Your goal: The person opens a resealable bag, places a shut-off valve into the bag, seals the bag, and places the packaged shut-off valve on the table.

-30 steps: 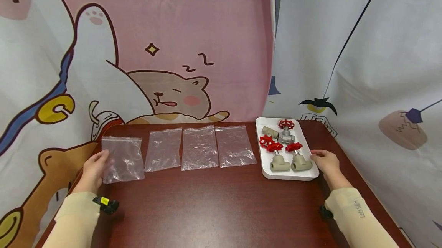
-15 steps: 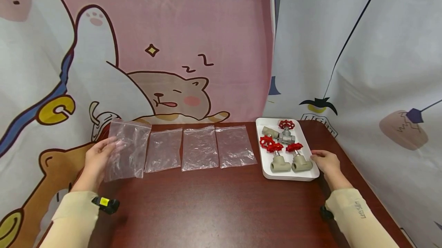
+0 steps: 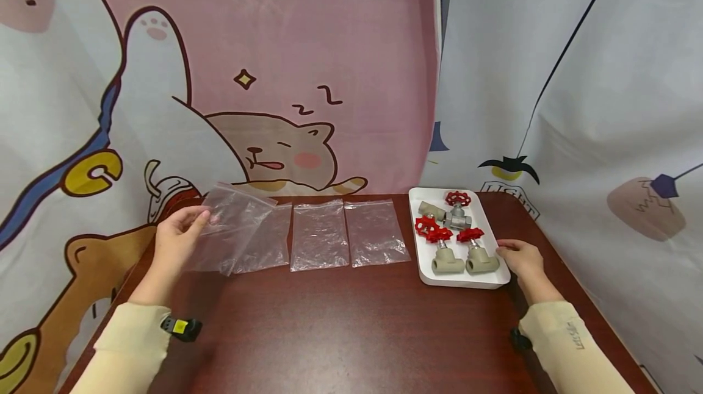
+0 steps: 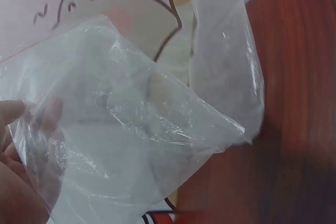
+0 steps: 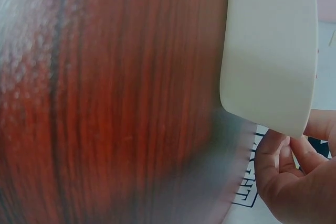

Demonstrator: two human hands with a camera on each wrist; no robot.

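My left hand (image 3: 178, 235) pinches a clear zip-lock bag (image 3: 233, 217) by its left side, raised and tilted above the table. The left wrist view shows fingers through the film of this bag (image 4: 131, 129); whether its top is unsealed I cannot tell. Three more clear bags lie in a row: one (image 3: 269, 247) partly covered by the raised bag, a middle one (image 3: 320, 238) and a right one (image 3: 378, 235). At the right, my right hand (image 3: 522, 263) grips the edge of a white tray (image 3: 464, 283), thumb and fingers at its rim in the right wrist view.
The tray holds several valves with red handwheels: beige plastic ones, such as the front right valve (image 3: 480, 258), and a metal valve (image 3: 457, 219). A dark reddish table (image 3: 340, 327) lies beneath. Printed cloth curtains (image 3: 351, 46) stand behind and along the sides.
My left hand has lifted the leftmost bag off the table and carried it right, so it now overlaps the neighbouring bag. My right hand stays at the tray.
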